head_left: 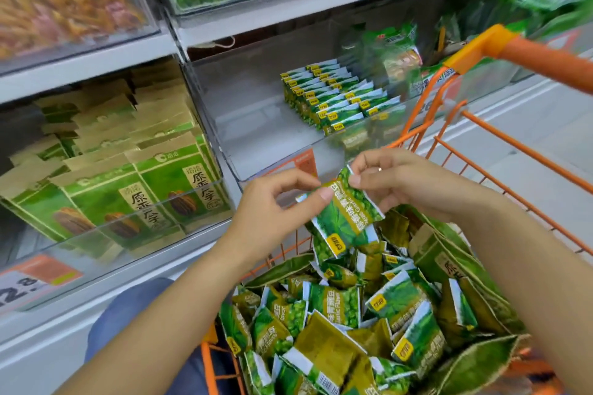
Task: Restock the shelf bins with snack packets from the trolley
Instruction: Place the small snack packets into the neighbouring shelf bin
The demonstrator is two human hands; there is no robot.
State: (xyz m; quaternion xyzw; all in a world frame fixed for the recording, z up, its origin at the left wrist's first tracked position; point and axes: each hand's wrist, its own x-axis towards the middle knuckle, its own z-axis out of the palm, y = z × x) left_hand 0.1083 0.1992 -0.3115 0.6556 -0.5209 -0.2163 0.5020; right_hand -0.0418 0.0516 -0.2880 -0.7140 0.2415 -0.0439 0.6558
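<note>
Bin [256, 125]: part-filled, packet rows [337, 96] at its right; trolley [500, 144] below it heaped; left hand [272, 215] and right hand [394, 179] both pinch one packet [345, 218].

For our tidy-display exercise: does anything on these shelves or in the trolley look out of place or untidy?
Mostly orderly. The clear bin holds neat rows of small green packets only at its right, leaving the left bare. Packets in the trolley lie in a loose jumble. No damage shows.
</note>
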